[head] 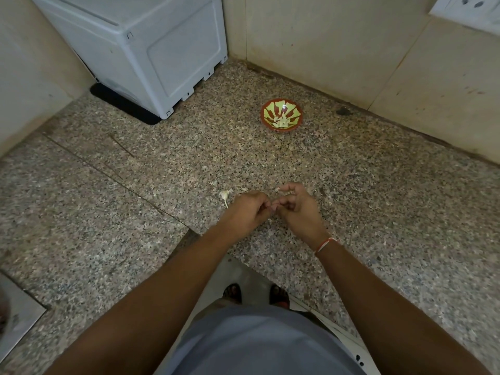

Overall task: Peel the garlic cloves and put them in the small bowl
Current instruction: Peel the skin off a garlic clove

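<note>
Over the speckled granite counter (pixel 365 201) my left hand (pixel 247 211) and my right hand (pixel 299 205) meet fingertip to fingertip, fingers curled around a garlic clove that is almost fully hidden between them. A scrap of pale skin (pixel 278 189) clings to my right forefinger. The small red bowl (pixel 281 114) with a yellow-green pattern stands farther back, apart from my hands, with several peeled cloves inside. Loose garlic peel (pixel 225 196) lies just left of my left hand.
A white appliance (pixel 151 50) on a black mat fills the back left corner. Tiled walls close off the back and left. A wall socket (pixel 468 6) is at the top right. A metal sink edge (pixel 19 315) shows at the lower left.
</note>
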